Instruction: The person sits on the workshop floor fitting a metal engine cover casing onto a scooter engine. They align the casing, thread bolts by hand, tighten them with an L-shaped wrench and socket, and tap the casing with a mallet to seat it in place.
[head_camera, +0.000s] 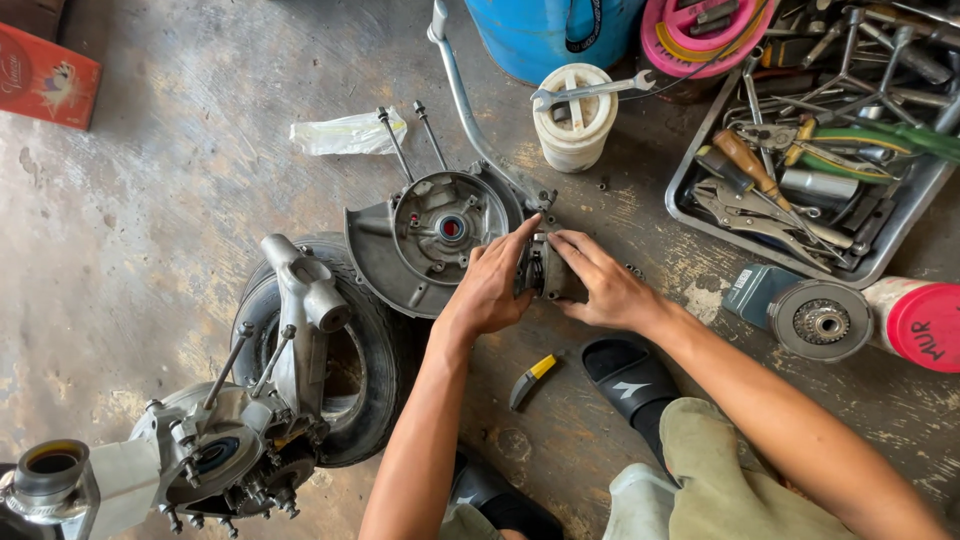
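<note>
My left hand (490, 290) and right hand (600, 285) both gripped one small metal engine part (550, 272) beside one crankcase half (425, 240) with two studs (412, 140).

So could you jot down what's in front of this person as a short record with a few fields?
Place: stained concrete floor
Left hand: grips a small metal part, index finger pointing onto it
Right hand: holds the same part from the other side
Beside the hands: round engine casing with two studs
Lower left: tyre with another engine half leaning on it
Upper right: tool tray, full
Near the feet: yellow-tipped cutter
</note>
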